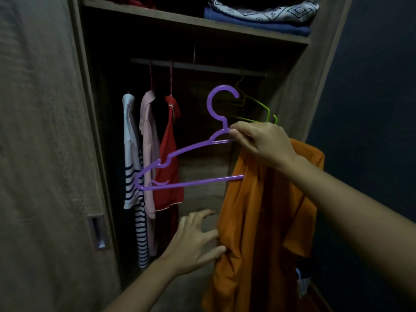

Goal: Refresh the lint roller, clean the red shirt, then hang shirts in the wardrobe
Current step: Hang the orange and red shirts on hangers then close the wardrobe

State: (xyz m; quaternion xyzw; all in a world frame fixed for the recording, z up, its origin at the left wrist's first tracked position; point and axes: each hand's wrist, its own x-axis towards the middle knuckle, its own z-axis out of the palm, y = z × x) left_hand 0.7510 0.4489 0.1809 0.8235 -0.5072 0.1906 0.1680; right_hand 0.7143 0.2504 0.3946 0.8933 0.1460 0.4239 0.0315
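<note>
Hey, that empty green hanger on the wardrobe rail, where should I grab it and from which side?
Probably take the green hanger by its neck, just under the hook, reaching in from the front and lifting up off the rail. It hangs apart from the shirts, and the right hand with the purple hanger partly covers its lower arm.

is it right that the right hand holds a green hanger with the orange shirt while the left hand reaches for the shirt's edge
Not quite: the head view shows the hanger in the right hand is purple, not green. The rest holds: the orange shirt hangs there and the left hand reaches its edge.
</note>
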